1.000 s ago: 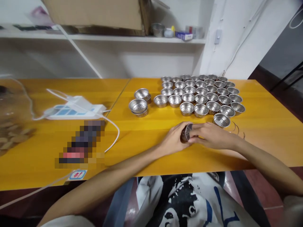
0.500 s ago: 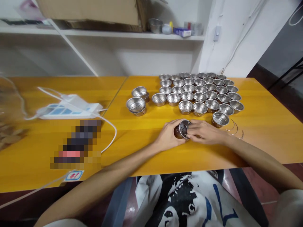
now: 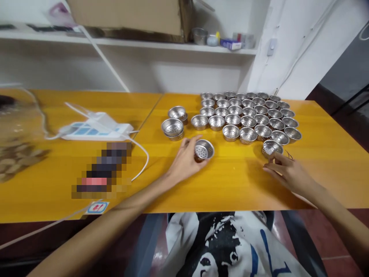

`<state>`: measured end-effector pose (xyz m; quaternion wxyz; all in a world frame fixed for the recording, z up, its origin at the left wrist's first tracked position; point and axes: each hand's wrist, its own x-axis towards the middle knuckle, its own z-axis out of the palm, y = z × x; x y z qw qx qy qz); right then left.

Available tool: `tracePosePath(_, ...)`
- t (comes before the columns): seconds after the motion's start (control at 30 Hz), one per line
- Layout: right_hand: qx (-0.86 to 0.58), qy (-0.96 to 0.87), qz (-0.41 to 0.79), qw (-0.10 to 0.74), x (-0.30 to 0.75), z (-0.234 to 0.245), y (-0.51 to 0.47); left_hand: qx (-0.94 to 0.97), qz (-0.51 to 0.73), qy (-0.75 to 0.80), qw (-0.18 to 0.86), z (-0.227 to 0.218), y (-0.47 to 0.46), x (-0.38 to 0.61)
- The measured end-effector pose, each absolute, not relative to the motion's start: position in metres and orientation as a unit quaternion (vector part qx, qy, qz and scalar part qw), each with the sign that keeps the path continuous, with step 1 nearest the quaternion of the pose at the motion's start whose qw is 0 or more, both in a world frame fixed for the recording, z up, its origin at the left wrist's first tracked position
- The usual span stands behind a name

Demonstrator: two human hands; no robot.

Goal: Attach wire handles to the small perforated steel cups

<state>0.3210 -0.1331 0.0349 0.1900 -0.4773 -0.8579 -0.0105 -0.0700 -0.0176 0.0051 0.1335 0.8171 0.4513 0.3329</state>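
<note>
My left hand is closed round the side of a small perforated metal cup, tilted with its mouth toward me. No lining or content shows through its holed bottom. My right hand is at the right, just in front of another perforated cup. Its fingers are bent together in a pinch, and what they hold, if anything, is hidden. A thin curved wire shows just behind its knuckles. The cup beyond those fingers stands upright on the table, at the near end of the rows.
Rows of similar cups fill the table's back right. A stack of cups stands left of them. Further left lie a white power strip with cables, a blurred-out object and a brownish pile. A shelf runs behind.
My right hand has left the cup's mouth and moved right to the wires. My left hand has carried the cup leftward. The view has shifted slightly.
</note>
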Motion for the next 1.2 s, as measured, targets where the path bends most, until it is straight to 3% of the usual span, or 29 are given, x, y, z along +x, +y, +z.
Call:
tracePosePath(0.13,-0.498,-0.85,-0.065,0.157,0.342,0.016,-0.135,0.825,0.337,0.452,0.033,-0.004,-0.001,-0.091)
tracePosePath(0.33,-0.502,-0.842,-0.067,0.186,0.289,0.067,-0.076,0.831,0.329,0.447,-0.05,0.005,0.004,-0.075)
tracePosePath(0.5,-0.512,-0.859,0.028,0.006,0.223,0.093,0.015,0.87,0.337,0.359,0.022,0.012,-0.008,-0.043)
tracePosePath(0.57,-0.512,-0.854,0.097,-0.017,0.205,0.089,0.033,0.87,0.333,0.352,0.089,0.008,-0.007,-0.027)
tracePosePath(0.73,-0.478,-0.835,0.265,0.058,0.197,0.064,0.023,0.805,0.356,0.404,0.25,-0.009,0.004,-0.001)
tracePosePath(0.87,-0.427,-0.799,0.397,0.15,0.21,0.056,-0.007,0.787,0.359,0.406,0.295,-0.016,-0.003,0.0)
tracePosePath(1.03,-0.411,-0.699,0.524,0.262,0.219,0.052,-0.035,0.817,0.399,0.351,0.222,-0.012,-0.022,-0.006)
tracePosePath(1.2,-0.448,-0.634,0.554,0.301,0.209,0.04,-0.048,0.851,0.432,0.279,0.104,-0.01,-0.029,-0.004)
